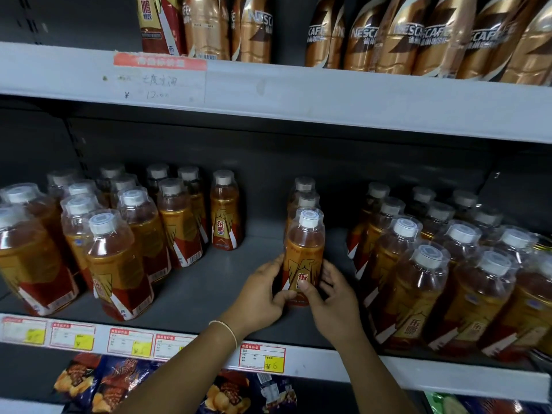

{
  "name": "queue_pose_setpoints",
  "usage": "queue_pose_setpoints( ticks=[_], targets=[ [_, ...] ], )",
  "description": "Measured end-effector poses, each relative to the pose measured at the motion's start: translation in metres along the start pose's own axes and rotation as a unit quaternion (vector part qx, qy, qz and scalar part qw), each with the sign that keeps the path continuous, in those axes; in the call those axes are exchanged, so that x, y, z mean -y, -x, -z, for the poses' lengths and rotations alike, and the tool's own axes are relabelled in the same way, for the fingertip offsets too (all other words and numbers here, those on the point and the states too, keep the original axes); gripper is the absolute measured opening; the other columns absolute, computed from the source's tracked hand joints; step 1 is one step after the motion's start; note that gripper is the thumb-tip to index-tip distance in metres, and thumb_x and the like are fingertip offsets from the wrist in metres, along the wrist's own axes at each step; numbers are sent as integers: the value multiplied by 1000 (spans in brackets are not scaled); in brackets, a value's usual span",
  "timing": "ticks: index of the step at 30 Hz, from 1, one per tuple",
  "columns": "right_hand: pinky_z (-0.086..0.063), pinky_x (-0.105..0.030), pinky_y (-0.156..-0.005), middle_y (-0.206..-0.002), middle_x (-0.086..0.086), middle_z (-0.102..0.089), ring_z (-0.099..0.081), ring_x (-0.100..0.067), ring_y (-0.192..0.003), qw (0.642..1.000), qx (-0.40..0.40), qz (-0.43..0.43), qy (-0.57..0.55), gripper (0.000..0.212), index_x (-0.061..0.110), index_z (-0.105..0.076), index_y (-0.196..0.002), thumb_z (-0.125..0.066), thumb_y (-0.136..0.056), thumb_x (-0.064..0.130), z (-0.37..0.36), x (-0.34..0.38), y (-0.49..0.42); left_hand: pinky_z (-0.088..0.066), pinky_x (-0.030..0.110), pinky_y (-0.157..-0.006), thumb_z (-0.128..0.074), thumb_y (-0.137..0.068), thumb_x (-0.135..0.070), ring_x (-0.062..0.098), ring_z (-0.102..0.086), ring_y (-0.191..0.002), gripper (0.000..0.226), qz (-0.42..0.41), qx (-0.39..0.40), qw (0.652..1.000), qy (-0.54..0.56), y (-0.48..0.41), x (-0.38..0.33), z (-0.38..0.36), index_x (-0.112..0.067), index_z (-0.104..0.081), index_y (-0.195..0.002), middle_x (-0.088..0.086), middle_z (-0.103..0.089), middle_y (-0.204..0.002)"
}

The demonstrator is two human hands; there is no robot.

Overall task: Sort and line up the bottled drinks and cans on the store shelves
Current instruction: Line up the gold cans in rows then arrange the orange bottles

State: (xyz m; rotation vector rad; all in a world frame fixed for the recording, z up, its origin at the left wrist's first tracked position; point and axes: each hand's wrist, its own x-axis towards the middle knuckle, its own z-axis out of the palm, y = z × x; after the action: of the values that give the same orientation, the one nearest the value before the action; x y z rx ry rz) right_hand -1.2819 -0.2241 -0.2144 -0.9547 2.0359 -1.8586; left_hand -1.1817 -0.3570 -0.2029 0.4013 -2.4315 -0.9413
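Single head-worn wide-angle view, close to the middle shelf (209, 282), facing forward and slightly down

1. Centre bottle (303, 258): amber liquid, white cap, gold label with red base and white diagonal stripe.
2. Coffee bottles (442, 40): metallic gold, dark-brown bands, white lettering.
3. Price tags (263, 358): white, red border, yellow patch.
4. Snack bags (119, 380): dark blue, orange.

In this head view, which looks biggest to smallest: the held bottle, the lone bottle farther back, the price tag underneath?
Largest: held bottle
Then: lone bottle, likely identical, only farther away
Smallest: price tag
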Motion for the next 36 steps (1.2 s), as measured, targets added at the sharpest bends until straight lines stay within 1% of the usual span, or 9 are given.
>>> queue_pose_setpoints(
  ticks=[5, 9, 12, 15, 18, 25, 27, 32, 36],
  targets=[
    [-44, -20, -96, -112, 45, -57, -54, 8, -116, 1000, 3, -2, 18, 56, 73, -46, -112, -73, -89, 31, 0, -3, -2, -29, 25, -116, -71, -88, -24, 13, -39, -137, 76, -7, -2, 1000, -2, 0, 1, -1, -14, -31, -152, 0, -44, -149],
    [-44, -6, -86, -108, 45, -58, -55, 15, -111, 1000, 8, 6, 24, 53, 64, -46, -115, -73, -90, 26, 0, 0, 0, -28, 20, -115, -71, -88, -25, 13, -40, -137, 77, -9, -2, 1000, -6, 0, 0, 0, -14, -31, -152, 1, -45, -149],
    [-44, -10, -89, -112, 32, -59, -57, 9, -109, 999, -14, 16, 33, 50, 51, -49, -119, -76, -87, 24, 1, 5, 3, -25, 8, -108, -71, -88, -27, 13, -43, -134, 75, -6, -1, 1000, -21, 3, -3, 2, -15, -33, -151, 1, -48, -146],
    [-46, -15, -86, -108, 23, -55, -56, 6, -102, 984, -111, 80, 114, 43, 37, -52, -110, -81, -81, 25, -1, 12, 12, -14, -8, -96, -71, -89, -27, 16, -47, -128, 67, -21, -12, 998, -52, 10, -5, 10, -13, -40, -147, 4, -54, -140],
    [-42, -5, -76, -95, 15, -52, -54, 5, -91, 955, -161, 202, 143, 30, 26, -55, -97, -78, -81, 14, -15, 24, 24, -16, -3, -102, -65, -92, -23, 18, -47, -131, 56, -23, -44, 996, -76, 23, -3, 28, -12, -46, -144, 6, -54, -141],
    [-42, -8, -74, -90, 4, -58, -54, 3, -81, 950, -49, 292, 105, 17, 8, -69, -99, -71, -83, 3, -94, 55, 22, -44, 24, -99, -56, -81, 8, 23, -63, -109, 39, 17, -172, 977, -122, 76, 5, 112, -6, -71, -114, 9, -71, -113],
    [-43, -8, -75, -94, 6, -59, -55, 5, -84, 957, 10, 269, 104, 21, 9, -68, -104, -72, -84, 8, -124, 61, 20, -46, 22, -92, -54, -77, 11, 20, -65, -99, 38, 30, -210, 970, -117, 93, 8, 136, -6, -73, -104, 7, -72, -103],
    [-54, -35, -89, -117, -2, -65, -62, -15, -104, 964, 168, 170, 116, 51, 15, -60, -126, -77, -82, 32, -200, 73, 18, -49, 13, -69, -47, -74, 0, 3, -63, -67, 32, 86, -326, 940, -56, 123, 23, 178, -12, -74, -86, -11, -67, -78],
    [-54, -39, -85, -116, -5, -63, -61, -25, -105, 959, 214, 119, 143, 72, 20, -50, -123, -80, -67, 55, -246, 84, 22, -44, 2, -70, -45, -75, -2, -1, -64, -81, 35, 105, -363, 924, -63, 137, 33, 197, -18, -74, -86, -15, -68, -82]
  ],
)
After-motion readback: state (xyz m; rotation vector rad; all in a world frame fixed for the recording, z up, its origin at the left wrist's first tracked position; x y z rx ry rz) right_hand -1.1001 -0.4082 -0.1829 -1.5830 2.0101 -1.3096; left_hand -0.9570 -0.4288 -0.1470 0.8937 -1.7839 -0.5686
